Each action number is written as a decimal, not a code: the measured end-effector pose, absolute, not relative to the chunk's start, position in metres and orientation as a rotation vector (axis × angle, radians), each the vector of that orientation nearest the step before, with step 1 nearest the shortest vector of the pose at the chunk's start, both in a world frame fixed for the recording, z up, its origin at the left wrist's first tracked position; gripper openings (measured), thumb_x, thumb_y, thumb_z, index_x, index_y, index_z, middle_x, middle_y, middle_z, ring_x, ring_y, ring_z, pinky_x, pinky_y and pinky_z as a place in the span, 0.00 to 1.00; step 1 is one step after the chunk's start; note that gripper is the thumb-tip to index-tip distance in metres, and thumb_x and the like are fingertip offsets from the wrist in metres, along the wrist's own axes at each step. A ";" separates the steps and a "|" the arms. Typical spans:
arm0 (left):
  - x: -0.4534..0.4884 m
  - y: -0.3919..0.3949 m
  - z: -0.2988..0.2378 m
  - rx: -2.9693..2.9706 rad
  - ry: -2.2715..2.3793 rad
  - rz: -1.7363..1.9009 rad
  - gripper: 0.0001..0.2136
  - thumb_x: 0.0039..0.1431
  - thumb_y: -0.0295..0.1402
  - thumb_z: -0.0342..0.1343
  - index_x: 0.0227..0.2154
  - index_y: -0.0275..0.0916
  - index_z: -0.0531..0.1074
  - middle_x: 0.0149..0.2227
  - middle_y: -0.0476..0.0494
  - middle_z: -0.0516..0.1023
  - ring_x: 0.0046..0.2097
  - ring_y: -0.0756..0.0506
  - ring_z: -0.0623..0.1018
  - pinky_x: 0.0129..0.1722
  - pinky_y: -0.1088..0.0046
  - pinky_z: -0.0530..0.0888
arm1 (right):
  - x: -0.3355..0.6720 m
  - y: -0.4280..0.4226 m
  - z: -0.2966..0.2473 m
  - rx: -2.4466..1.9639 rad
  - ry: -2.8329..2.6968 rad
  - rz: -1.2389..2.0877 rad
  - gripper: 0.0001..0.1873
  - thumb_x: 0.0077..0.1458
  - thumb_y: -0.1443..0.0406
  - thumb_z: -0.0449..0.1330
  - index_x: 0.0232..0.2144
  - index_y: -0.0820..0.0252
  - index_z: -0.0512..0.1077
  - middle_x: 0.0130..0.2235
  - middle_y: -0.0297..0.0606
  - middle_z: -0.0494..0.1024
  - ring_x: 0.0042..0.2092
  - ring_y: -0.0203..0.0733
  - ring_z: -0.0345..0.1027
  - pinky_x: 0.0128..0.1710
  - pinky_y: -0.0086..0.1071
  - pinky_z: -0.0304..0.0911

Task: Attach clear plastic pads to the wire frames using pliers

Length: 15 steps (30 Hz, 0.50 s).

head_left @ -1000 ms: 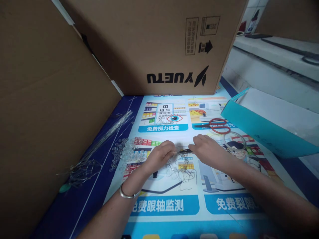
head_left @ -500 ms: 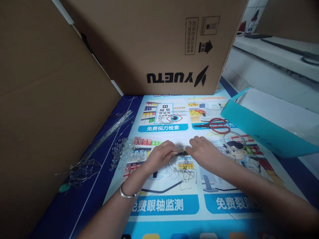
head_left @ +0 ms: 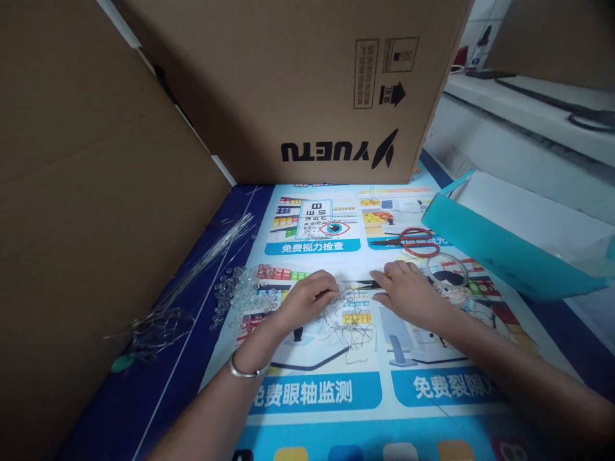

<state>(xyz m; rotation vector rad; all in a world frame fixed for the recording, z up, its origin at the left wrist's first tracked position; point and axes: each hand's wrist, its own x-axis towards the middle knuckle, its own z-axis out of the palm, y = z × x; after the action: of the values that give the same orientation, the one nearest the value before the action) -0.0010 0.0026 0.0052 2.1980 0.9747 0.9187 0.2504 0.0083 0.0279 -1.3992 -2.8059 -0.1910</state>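
Black pliers (head_left: 369,284) in right hand's (head_left: 410,294) grip, beaded wire (head_left: 352,320) in left hand's (head_left: 310,298) pinch

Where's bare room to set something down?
The printed sheet between the forearms, nearer the wearer than the tangled wires, looks free, bar a thin strand rightward. Crowded: beads beside the left hand; red-handled scissors and a ring beyond the right hand.

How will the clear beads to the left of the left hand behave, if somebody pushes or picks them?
The clear beads look small and rounded, so they would probably roll when pushed. They lie loose on a flat printed sheet, so the pile may scatter. Their glassy shine suggests they could be slippery to pick up.
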 end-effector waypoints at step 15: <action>-0.011 0.004 0.011 2.165 0.919 0.845 0.05 0.54 0.30 0.54 0.34 0.37 0.71 0.35 0.42 0.72 0.38 0.48 0.72 0.38 0.70 0.70 | 0.220 -0.035 0.055 -1.057 -2.786 0.283 0.21 0.57 0.61 0.52 0.52 0.56 0.60 0.48 0.44 0.65 0.49 0.45 0.57 0.47 0.40 0.55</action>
<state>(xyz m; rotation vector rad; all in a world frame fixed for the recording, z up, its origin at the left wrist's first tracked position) -0.0106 0.0039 0.0106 2.1653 0.9192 0.8448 0.2198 -0.0346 0.0546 -1.0570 -2.7861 0.2831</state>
